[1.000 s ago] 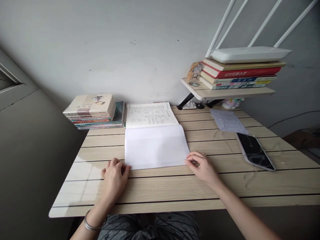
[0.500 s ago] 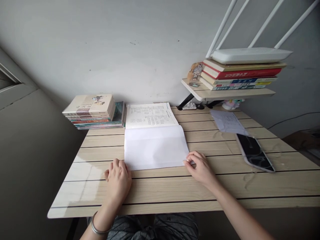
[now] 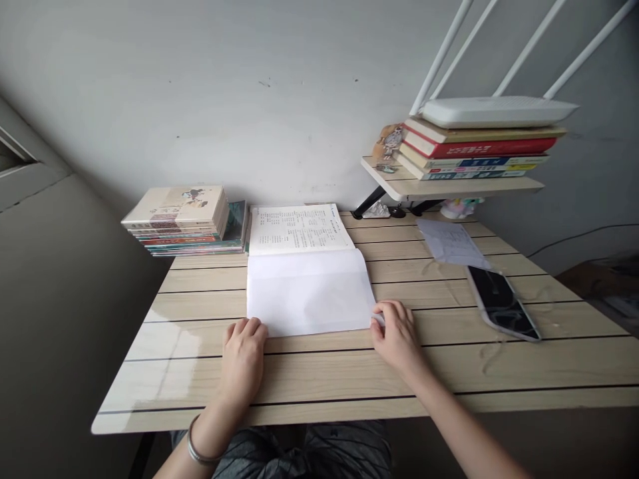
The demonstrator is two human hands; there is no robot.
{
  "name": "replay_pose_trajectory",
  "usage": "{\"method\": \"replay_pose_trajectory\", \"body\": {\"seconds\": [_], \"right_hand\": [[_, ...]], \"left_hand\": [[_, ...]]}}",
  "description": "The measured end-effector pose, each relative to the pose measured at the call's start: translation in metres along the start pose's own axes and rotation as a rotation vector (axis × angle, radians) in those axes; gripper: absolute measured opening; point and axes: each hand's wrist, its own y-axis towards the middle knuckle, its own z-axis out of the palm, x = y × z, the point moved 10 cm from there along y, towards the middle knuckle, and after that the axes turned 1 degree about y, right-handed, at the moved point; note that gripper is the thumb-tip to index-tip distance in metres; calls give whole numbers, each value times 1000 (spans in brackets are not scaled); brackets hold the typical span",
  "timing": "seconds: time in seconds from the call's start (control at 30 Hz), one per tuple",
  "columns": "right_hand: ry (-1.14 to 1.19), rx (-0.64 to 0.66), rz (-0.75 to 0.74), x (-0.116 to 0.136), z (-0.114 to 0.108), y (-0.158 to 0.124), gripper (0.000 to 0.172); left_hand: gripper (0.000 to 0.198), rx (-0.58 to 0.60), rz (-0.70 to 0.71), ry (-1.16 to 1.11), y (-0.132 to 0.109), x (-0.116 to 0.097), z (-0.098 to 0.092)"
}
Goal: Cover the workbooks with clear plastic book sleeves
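Left hand (image 3: 243, 359) has shifted over one near corner of the open book (image 3: 307, 273), grip too hidden to tell, right hand (image 3: 398, 338) pinching the other, the book's long axis running wallward on the desk (image 3: 329, 376).

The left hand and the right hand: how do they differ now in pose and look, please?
The left hand shows its back, fingertips mostly hidden; the right hand shows thumb and forefinger at a corner of the white sheet. The left hand has a bracelet behind it; the right hand has none visible. Both are bare and at the sheet's near corners.
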Motion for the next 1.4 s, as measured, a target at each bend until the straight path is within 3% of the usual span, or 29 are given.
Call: {"method": "replay_pose_trajectory", "body": {"seconds": [0.17,0.3,0.43,0.5,0.6,0.8,0.93,1.07,1.2,1.4], "right_hand": [[-51,89,-56,18,-2,1,19],[-14,158,-115,33,1,2,27],[15,173,-122,34,4,1,27],[5,164,-125,34,4,1,26],[-19,161,-131,36,4,1,25],[-99,199,-128,35,10,-3,24],[-107,210,-119,32,11,-5,24],[-94,208,-107,32,9,-5,26],[-93,202,-105,33,8,-5,26],[-60,167,-55,24,6,-11,26]], "left_hand": [[33,61,129,180,-14,-18,19],[40,-111,114,176,-32,-25,27],[77,-197,106,167,-44,-26,38],[85,-219,127,182,-46,-27,38],[85,-241,143,203,-47,-29,34],[81,-160,124,226,-43,-36,29],[75,-203,133,273,-41,-46,20],[68,-131,239,222,-34,-53,27],[85,-100,351,182,-33,-57,33],[84,-68,248,195,-27,-66,37]]}}
